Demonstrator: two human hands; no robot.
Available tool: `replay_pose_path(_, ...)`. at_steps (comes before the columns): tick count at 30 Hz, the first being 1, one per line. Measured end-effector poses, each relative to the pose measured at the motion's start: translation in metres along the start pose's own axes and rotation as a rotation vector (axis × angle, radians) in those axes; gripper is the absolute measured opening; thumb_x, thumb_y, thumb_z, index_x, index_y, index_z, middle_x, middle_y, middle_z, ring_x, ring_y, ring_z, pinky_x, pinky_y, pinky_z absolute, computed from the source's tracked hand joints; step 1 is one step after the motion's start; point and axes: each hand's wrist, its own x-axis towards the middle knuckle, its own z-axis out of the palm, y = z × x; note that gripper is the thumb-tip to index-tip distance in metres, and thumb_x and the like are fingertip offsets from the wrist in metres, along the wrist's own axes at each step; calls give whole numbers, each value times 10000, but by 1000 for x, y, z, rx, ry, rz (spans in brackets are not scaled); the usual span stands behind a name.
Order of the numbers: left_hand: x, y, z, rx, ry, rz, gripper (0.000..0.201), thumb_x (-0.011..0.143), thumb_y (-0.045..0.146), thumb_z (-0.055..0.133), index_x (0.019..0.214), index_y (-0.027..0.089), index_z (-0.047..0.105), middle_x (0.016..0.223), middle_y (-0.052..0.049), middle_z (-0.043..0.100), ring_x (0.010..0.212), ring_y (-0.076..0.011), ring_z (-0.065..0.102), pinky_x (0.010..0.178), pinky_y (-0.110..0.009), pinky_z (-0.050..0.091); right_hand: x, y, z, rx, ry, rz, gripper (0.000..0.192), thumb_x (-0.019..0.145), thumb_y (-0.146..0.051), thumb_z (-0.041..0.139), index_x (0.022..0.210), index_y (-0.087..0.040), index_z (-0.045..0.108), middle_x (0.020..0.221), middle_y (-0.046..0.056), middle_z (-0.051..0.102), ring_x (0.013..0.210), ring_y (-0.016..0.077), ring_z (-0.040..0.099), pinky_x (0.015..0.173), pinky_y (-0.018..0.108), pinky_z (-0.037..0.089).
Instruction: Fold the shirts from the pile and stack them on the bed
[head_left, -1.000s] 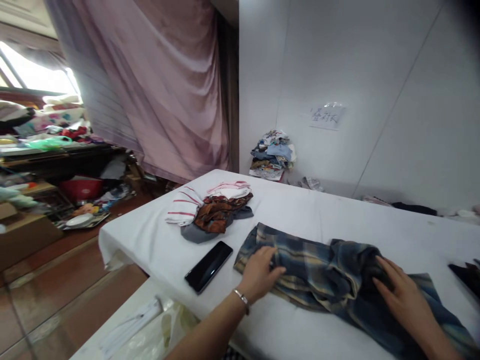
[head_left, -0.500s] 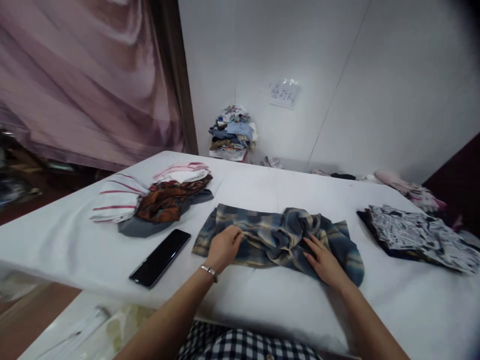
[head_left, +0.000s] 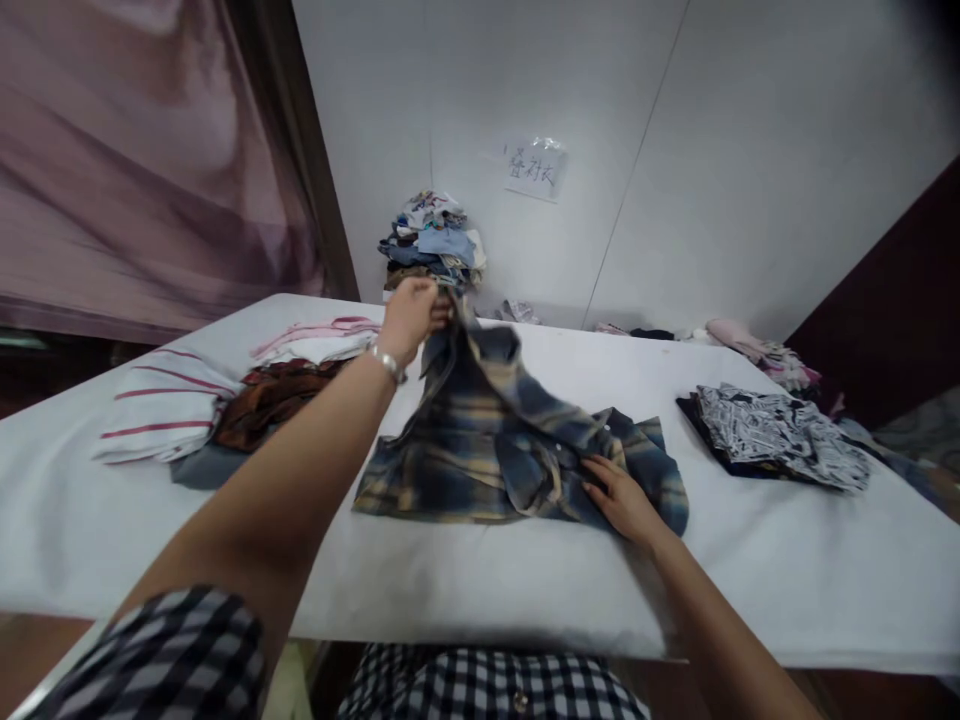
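Note:
A blue and tan plaid shirt [head_left: 450,460] is spread sideways on the white table in front of me. My left hand [head_left: 414,312] pinches one edge of it and holds that part up, so the cloth rises in a slope toward the far side. Farther right, my right hand [head_left: 621,498] rests on the shirt's lower part, fingers stretched out and apart, touching the fabric near its buttons. The rest of the shirt lies crumpled beyond my right fingers.
To the left lie a striped white garment [head_left: 169,405], a brown one [head_left: 259,408] and pink-white cloth [head_left: 322,340]. Folded black-and-white patterned clothing [head_left: 780,435] sits on the right of the table [head_left: 480,575]. A clothes pile [head_left: 439,240] stands against the wall under a paper sign [head_left: 535,170].
My left hand has moved up and away, lifting the shirt's edge off the table. The right hand stays on the shirt. My left arm now covers where the phone lay.

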Motion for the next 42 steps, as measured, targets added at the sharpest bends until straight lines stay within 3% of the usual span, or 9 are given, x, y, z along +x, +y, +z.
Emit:
replay_pose_path(4,35,-11,28,-48,-72,133,486,852,254,523,1318,155,426,1290,-118,567,1169,-187,543,977,-363,431,-5,-1,6,36,18,37,493,884,-386,488,1349,-223,522,1463,104,434,1342,252,412,1132,464,307)
replay_pose_path(9,-58,-79,51,322,-450,260,324,834,346,527,1098,192,634,1194,-66,650,1149,-209,567,1054,-362,386,-9,4,7,35,-19,43,460,888,-393,481,1287,-190,584,1463,126,430,1322,263,439,1120,467,323)
replay_pose_path(14,-135,-127,58,564,-762,324,527,750,330,670,1248,192,567,1318,-118,579,1226,-265,519,1046,-405,379,-2,0,4,-64,-70,25,453,883,-358,486,1266,-146,603,1411,169,481,1305,270,458,1106,444,340)
replay_pose_path(17,-143,-128,60,699,-740,335,496,752,284,678,1228,191,576,1220,-126,636,1151,-285,557,994,-441,379,0,-3,5,-116,-49,8,429,885,-338,480,1250,-161,618,1403,159,494,1290,274,474,1093,446,354)
replay_pose_path(21,-150,-103,51,736,-686,488,129,827,257,592,908,197,672,916,-80,695,947,-243,609,892,-396,389,-5,2,-1,-194,-45,10,413,887,-364,473,1210,-173,646,1341,157,557,1239,282,525,1054,447,391)
replay_pose_path(25,-175,-80,21,683,-708,614,260,906,405,493,868,214,666,842,-60,685,826,-207,609,780,-343,392,-17,22,-19,-342,-13,111,361,886,-365,464,1144,-229,677,1290,123,605,1211,282,549,1010,468,412)
replay_pose_path(34,-218,-121,-18,781,-904,402,258,884,423,520,755,226,626,706,-14,679,685,-192,625,678,-288,383,-34,60,-46,-328,97,279,410,891,-394,433,1154,-167,653,1217,142,644,1120,290,600,952,433,459)
replay_pose_path(39,-192,-116,-10,806,-730,361,324,911,447,427,803,234,646,744,-38,694,721,-212,633,649,-284,381,5,61,-57,-305,370,290,470,862,-369,480,1260,-139,577,1325,164,551,1243,293,492,1012,420,410)
replay_pose_path(42,-180,-108,0,807,-705,304,328,898,466,432,828,237,656,758,-42,699,716,-212,639,624,-277,383,30,60,-60,-250,266,394,444,830,-301,515,1245,-160,584,1182,129,649,1107,268,584,921,377,456)
